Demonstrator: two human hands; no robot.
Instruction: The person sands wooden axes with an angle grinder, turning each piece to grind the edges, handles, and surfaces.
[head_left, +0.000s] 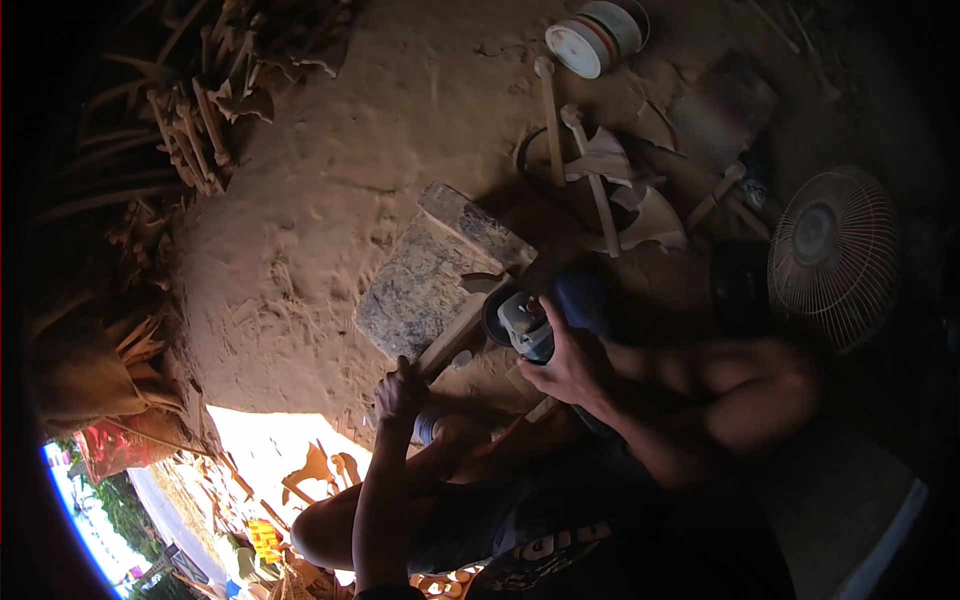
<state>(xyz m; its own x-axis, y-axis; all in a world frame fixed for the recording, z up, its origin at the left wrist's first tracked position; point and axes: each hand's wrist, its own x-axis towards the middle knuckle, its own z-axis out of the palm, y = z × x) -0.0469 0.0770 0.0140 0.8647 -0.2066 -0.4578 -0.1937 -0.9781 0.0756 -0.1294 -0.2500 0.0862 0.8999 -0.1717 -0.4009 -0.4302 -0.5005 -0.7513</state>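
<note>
My left hand (401, 391) is closed round the lower end of a long pale piece (452, 343), which slants up and to the right. My right hand (570, 362) grips an angle grinder (526, 327) by its body. The grinder's dark disc sits at the upper end of the pale piece; whether they touch is too dark to tell. Beneath and beyond the piece lies a worn, stained block (415, 290) on the dirt floor. A small curved dark piece (482, 282) rests at the block's right side.
A paint bucket (598, 40) lies tipped at the top. Long bone-like pieces (600, 205) lie right of the block. A round wire fan guard (833, 255) stands at the right. More such pieces (190, 135) are heaped at the upper left, others (312, 468) in bright light below.
</note>
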